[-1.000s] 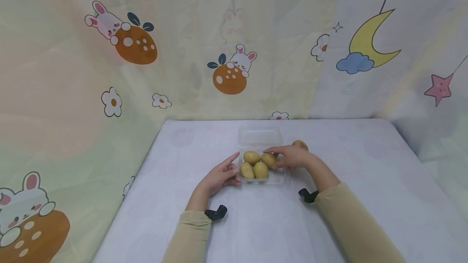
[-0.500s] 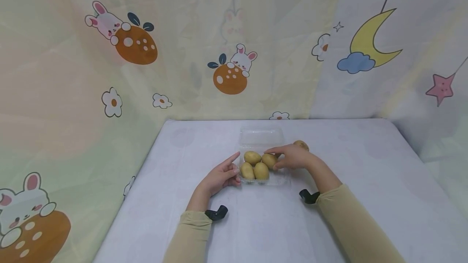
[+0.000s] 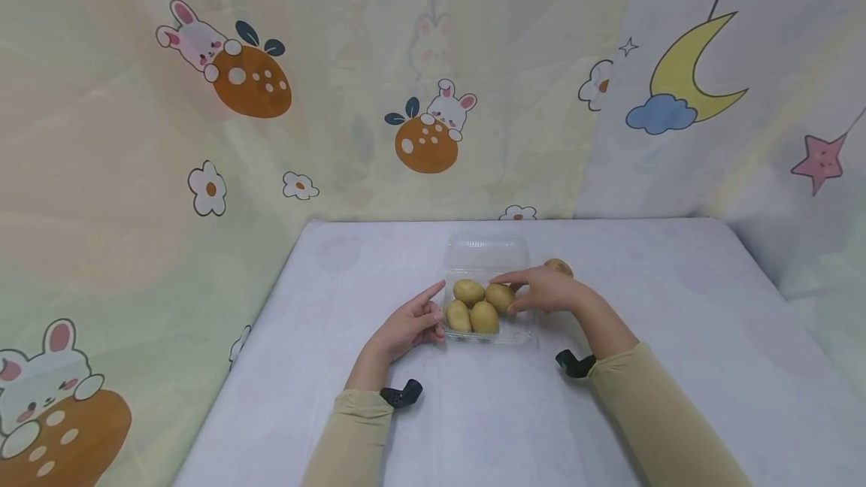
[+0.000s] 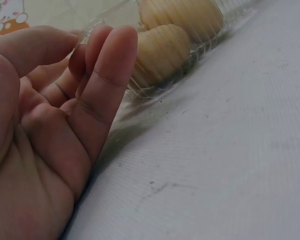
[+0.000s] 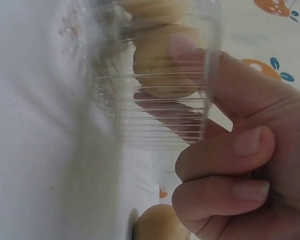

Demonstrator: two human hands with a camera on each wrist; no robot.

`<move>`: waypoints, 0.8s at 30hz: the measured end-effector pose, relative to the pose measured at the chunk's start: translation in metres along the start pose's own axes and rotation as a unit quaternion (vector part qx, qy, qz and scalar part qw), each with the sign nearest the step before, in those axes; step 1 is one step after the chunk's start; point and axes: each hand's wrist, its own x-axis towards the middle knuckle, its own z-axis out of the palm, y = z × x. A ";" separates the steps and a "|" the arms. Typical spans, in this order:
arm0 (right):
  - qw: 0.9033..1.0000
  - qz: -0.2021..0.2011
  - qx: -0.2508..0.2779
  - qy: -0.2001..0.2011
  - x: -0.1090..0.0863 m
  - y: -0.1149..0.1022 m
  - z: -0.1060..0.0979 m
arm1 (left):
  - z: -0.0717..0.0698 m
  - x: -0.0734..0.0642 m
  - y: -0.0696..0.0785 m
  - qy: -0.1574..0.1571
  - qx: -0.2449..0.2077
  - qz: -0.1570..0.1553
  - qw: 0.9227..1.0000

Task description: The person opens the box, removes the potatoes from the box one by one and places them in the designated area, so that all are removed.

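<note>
A clear ridged plastic container (image 3: 517, 331) lies on the table with its hinged lid (image 3: 487, 252) folded open to the back. Several yellow potatoes (image 3: 484, 318) sit in its left and middle part. My left hand (image 3: 406, 329) pinches the container's left rim between thumb and fingers, the index finger stretched forward. At the right side, my right hand (image 3: 551, 289) reaches over the wall and holds the back right potato (image 3: 500, 297) between thumb and index finger. In the right wrist view this potato (image 5: 160, 65) shows through the ridged wall; the other fingers are curled outside.
One loose potato (image 3: 558, 267) lies on the table behind my right hand, partly hidden by it. The white cloth-covered table (image 3: 473, 419) ends at a printed curtain (image 3: 338, 96) along the back and sides. Each wrist wears a black camera (image 3: 402, 394).
Both hands keep their hold. The whole view has shifted very slightly, and the container and right hand appear a touch further right; the potatoes keep their arrangement.
</note>
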 end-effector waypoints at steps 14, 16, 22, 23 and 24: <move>0.996 -0.016 0.079 0.035 -0.010 0.017 -0.011 | 0.002 0.000 0.001 0.003 -0.008 0.005 1.000; 0.995 -0.019 0.086 0.041 -0.011 0.020 -0.012 | 0.002 0.000 0.001 0.003 -0.008 0.006 1.000; 0.993 -0.037 0.084 0.072 -0.018 0.026 -0.016 | 0.002 0.001 0.002 -0.001 -0.012 0.007 1.000; 0.993 -0.038 0.083 0.077 -0.019 0.027 -0.016 | 0.002 0.001 0.002 -0.001 -0.012 0.007 1.000; 0.992 -0.039 0.083 0.083 -0.020 0.029 -0.017 | 0.002 0.000 0.002 -0.001 -0.013 0.008 1.000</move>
